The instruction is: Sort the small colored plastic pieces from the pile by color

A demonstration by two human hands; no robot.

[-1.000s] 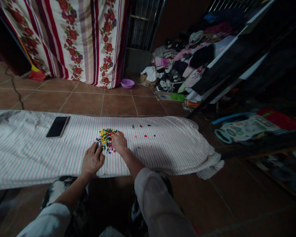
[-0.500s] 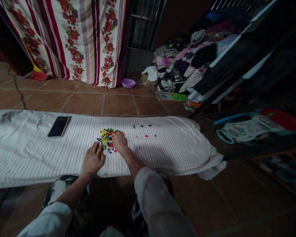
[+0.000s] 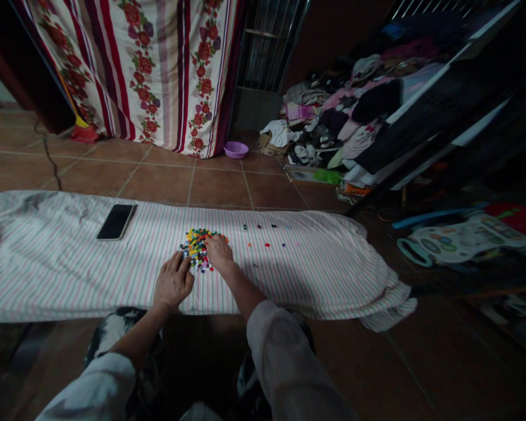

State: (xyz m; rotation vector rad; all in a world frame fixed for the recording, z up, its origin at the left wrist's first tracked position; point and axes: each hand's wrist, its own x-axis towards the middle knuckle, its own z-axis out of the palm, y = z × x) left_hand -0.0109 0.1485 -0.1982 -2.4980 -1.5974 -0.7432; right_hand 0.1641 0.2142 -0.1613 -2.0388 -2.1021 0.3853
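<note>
Small coloured pieces (image 3: 196, 244), one heap, mixed yellow, green, red, orange, blue, white and others, lying between and just ahead of the two hands on a striped cloth (image 3: 333, 263); left hand (image 3: 174, 282), palm down, fingers extended and loosely spread, fingertips at the heap's near left edge; right hand (image 3: 220, 251), fingers bent in over the heap's right side, fingertips partly hidden, so whether a piece is pinched cannot be told; separate pieces, two loose rows to the right of the right hand, the farther including a dark green piece (image 3: 245, 227) and a black piece (image 3: 274, 225), the nearer including an orange piece (image 3: 249, 244), a red piece (image 3: 267, 245) and a dark blue piece (image 3: 283, 245); phone (image 3: 116, 222), one, dark screen up, on the cloth ahead and to the left of the left hand; purple basin (image 3: 236, 149), one, on the tiled floor (image 3: 219, 184) well beyond both hands
</note>
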